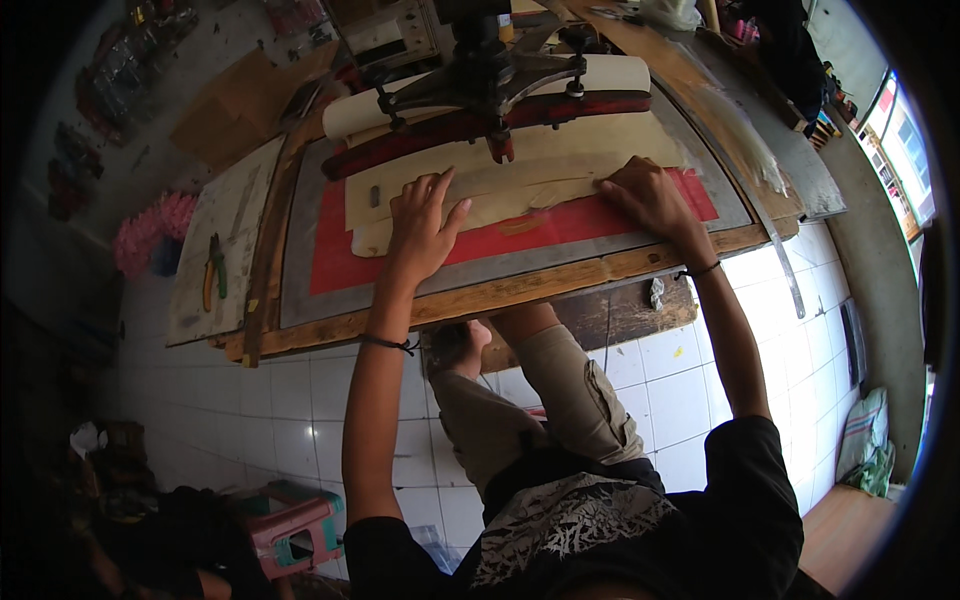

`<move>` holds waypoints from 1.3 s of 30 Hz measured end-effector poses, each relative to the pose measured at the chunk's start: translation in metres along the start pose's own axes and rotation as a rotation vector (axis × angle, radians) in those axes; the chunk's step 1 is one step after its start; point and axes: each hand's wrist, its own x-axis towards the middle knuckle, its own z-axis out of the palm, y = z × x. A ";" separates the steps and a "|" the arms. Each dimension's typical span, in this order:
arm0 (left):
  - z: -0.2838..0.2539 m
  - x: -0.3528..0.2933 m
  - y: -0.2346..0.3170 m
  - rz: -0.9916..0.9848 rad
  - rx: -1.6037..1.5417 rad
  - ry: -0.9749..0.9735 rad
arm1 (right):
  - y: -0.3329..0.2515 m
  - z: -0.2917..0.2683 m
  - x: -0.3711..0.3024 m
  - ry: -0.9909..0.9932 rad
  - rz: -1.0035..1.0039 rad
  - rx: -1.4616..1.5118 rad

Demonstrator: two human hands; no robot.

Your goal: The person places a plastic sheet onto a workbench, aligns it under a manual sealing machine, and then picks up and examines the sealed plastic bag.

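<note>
Head view: at the upper middle of the frame, a tan sheet [500, 188] lies over a red sheet [338, 250] on the desk [600, 271]. Its long axis runs left to right, rising slightly toward the right, and its near edge is uneven. On its left part rests the left hand [424, 225], thumb apart from the fingers, which point up the frame. At its right end is the right hand [652, 198], fingers bent and thumb pointing left; whether it pinches the edge, I cannot tell. A dark red bar [415, 145] under a black metal bracket [480, 82] spans the sheet's far side along nearly the same axis. Pliers [216, 270] lie at left, handles toward the bottom. Pale print marks the black shirt [575, 530]; any lettering in it is unreadable.
</note>
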 end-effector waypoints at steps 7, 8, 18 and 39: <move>-0.001 0.003 0.002 0.084 -0.020 -0.049 | 0.018 0.013 0.016 0.276 -0.098 -0.041; -0.004 0.003 0.004 0.083 -0.074 -0.071 | 0.023 0.017 0.018 0.253 -0.096 -0.091; -0.012 0.004 0.010 0.025 -0.176 -0.189 | 0.020 0.013 0.008 0.064 -0.144 -0.024; -0.067 0.048 0.013 -0.107 -0.489 -0.664 | -0.004 -0.031 0.042 -0.360 -0.162 0.200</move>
